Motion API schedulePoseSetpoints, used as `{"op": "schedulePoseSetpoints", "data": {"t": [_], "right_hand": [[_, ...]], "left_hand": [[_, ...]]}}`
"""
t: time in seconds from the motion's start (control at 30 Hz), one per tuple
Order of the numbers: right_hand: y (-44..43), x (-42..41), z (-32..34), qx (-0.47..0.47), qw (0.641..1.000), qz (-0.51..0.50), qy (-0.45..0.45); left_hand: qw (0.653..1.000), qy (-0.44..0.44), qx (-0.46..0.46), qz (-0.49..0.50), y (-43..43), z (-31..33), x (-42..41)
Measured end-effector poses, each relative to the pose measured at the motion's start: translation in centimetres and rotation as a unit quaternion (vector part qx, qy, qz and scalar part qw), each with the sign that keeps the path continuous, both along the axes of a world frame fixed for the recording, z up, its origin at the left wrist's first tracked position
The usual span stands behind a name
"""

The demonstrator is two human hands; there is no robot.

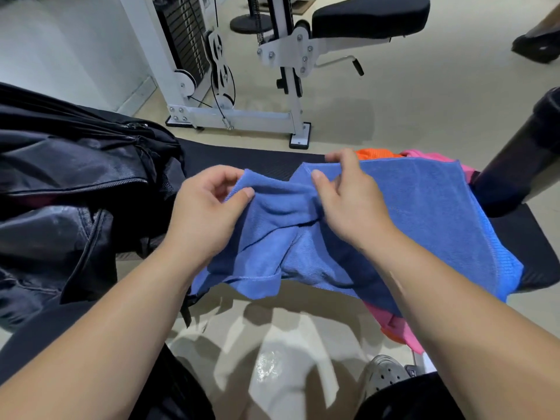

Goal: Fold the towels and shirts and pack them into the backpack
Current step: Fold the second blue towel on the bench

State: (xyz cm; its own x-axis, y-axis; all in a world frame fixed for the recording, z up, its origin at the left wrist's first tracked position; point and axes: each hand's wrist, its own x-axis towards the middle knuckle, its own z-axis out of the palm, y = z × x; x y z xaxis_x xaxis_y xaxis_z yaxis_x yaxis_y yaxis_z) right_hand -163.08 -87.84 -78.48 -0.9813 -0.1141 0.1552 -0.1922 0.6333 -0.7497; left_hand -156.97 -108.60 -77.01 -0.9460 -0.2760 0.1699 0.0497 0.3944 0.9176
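Pinching the blue towel (424, 213) by its rumpled edge over the worktop (257, 160), your left grip (209, 207) and right grip (342, 195) should draw apart, flattening it before folding; the backpack (75, 165) lies at your left.

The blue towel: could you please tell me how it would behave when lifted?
Probably floppy: the blue towel sags and bunches between the left hand and right hand and droops over the bench edge. Likely light: finger pinches alone raise its edge. Its nappy weave should resist slipping.
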Motion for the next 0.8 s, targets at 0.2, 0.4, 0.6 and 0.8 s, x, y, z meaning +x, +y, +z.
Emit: {"op": "schedulePoseSetpoints", "data": {"t": [0.2,0.4,0.6,0.8], "right_hand": [[-2.6,2.5,2.0,-0.193,0.963,0.081,-0.167],[-1.9,1.6,0.9,-0.216,0.954,0.022,-0.209],[-1.6,-0.5,2.6,-0.315,0.929,-0.022,-0.192],[-5.6,-3.9,5.3,-0.448,0.847,-0.043,-0.282]], "left_hand": [[0.978,0.048,-0.169,-0.109,2.0,-0.8,0.4],[0.975,0.019,-0.188,-0.117,2.7,-0.9,1.0],[0.938,-0.134,-0.304,-0.099,-0.8,0.3,1.6],[0.93,-0.193,-0.309,-0.05,-4.9,2.4,4.0]]}}
